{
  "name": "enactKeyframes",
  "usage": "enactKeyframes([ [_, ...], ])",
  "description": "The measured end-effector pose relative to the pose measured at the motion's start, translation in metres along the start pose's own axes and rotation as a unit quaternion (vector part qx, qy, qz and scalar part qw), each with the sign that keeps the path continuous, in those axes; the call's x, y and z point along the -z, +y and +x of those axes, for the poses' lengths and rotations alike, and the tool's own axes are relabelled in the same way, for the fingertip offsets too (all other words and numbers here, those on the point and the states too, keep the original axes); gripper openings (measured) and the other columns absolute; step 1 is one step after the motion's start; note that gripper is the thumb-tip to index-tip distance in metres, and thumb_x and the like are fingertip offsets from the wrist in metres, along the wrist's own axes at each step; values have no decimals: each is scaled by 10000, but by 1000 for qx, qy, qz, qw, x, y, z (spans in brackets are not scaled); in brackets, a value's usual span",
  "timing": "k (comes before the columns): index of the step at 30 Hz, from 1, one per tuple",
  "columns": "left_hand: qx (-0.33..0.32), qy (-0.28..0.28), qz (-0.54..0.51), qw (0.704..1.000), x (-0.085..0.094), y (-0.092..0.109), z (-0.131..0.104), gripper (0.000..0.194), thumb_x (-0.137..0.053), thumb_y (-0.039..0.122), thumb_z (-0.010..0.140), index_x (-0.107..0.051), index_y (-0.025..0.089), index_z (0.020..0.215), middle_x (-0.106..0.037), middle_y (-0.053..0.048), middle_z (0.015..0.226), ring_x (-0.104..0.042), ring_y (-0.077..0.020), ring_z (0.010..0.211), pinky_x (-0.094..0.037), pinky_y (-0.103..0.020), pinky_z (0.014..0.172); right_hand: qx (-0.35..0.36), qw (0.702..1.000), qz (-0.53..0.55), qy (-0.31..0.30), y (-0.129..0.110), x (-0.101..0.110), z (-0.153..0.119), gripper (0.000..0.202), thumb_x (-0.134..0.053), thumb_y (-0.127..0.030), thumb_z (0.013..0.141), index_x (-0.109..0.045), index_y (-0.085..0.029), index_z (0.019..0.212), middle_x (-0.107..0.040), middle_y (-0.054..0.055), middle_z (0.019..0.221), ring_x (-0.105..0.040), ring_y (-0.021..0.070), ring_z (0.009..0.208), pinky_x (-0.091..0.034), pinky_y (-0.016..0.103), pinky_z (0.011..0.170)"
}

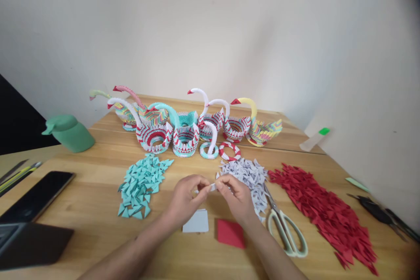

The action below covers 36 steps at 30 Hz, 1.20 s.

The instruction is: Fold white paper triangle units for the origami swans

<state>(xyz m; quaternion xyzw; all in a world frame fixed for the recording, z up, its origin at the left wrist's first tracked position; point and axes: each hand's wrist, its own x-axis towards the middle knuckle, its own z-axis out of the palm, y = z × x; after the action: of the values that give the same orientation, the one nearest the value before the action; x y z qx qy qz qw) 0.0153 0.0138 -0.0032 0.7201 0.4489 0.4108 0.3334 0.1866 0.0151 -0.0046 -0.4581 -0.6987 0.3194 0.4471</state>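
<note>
Between the fingertips of both hands is a small white paper piece (213, 187), mostly covered by the fingers. My left hand (188, 196) pinches one end of it, and my right hand (235, 194) pinches the other. Just below them on the table lie a stack of white paper slips (196, 222) and a stack of red paper slips (230, 233). A pile of white folded paper triangles (246, 170) spreads behind and beside my right hand. To the left of my left hand sits a pile of teal folded triangles (141, 186).
Scissors (286, 232) lie right of my right forearm, near a long heap of red triangles (328, 210). Several paper swans (154, 135) stand at the back, with a red-and-white paper ring (229, 151). A green pitcher (68, 133) and a phone (37, 197) are left; pliers (377, 210) lie right.
</note>
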Motion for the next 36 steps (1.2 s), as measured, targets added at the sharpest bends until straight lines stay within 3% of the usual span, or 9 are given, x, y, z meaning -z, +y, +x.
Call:
enactKeyframes([
  [8,42,21,-63,997,2,7,1,176,-517,254,807,-561,159,666,-571,12,634,-514,-115,619,-389,-200,605,28,999,-16,22,-1,0,2,100,-564,-277,837,-621,-197,816,-617,6,732,-570,146,689,-438,236,654],
  [16,100,-40,-217,970,0,-4,4,231,-558,362,774,-571,140,712,-616,-24,667,-549,-132,645,-427,-230,630,73,996,-52,12,-7,2,3,111,-525,-242,862,-604,-202,795,-609,6,723,-573,144,689,-438,247,665],
  [18,103,-34,-200,974,-1,-4,3,228,-561,353,775,-576,140,695,-627,-30,663,-559,-136,642,-424,-231,626,71,996,-49,5,-5,2,3,105,-528,-252,865,-594,-202,801,-601,5,717,-566,145,681,-433,246,657],
  [22,64,-6,-52,997,-2,1,0,178,-549,286,791,-601,151,686,-635,-21,671,-548,-133,639,-397,-227,613,81,993,-83,-10,-3,2,2,145,-504,-251,880,-564,-198,758,-557,1,691,-537,144,663,-405,245,632],
  [24,62,-13,-64,996,-1,2,0,179,-544,295,798,-600,153,704,-636,-23,690,-554,-137,658,-403,-233,630,97,990,-96,-18,-3,2,1,161,-482,-242,892,-557,-197,756,-545,3,696,-528,146,675,-397,251,639],
  [26,94,-46,-172,979,0,0,2,214,-551,347,802,-576,150,723,-639,-29,703,-576,-146,683,-429,-249,664,113,989,-92,-21,-4,2,2,167,-474,-234,901,-554,-199,759,-546,5,701,-524,147,681,-396,258,645],
  [30,157,-122,-380,903,1,-5,5,310,-648,430,742,-533,142,743,-656,-36,726,-612,-151,686,-455,-283,709,140,988,-70,-16,-3,2,2,150,-496,-221,898,-569,-207,767,-569,2,691,-535,146,675,-412,264,644],
  [33,166,-109,-424,884,1,-7,5,346,-708,436,696,-544,136,754,-656,-33,739,-610,-141,688,-443,-279,718,154,985,-79,17,-1,2,2,78,-528,-219,882,-605,-220,893,-609,14,748,-565,160,729,-439,283,679],
  [36,175,-61,-451,873,0,-7,5,385,-735,456,662,-550,138,776,-650,-25,716,-606,-141,679,-428,-272,699,164,980,-102,46,0,3,3,163,-543,-225,872,-611,-236,1020,-632,46,882,-582,185,826,-460,321,736],
])
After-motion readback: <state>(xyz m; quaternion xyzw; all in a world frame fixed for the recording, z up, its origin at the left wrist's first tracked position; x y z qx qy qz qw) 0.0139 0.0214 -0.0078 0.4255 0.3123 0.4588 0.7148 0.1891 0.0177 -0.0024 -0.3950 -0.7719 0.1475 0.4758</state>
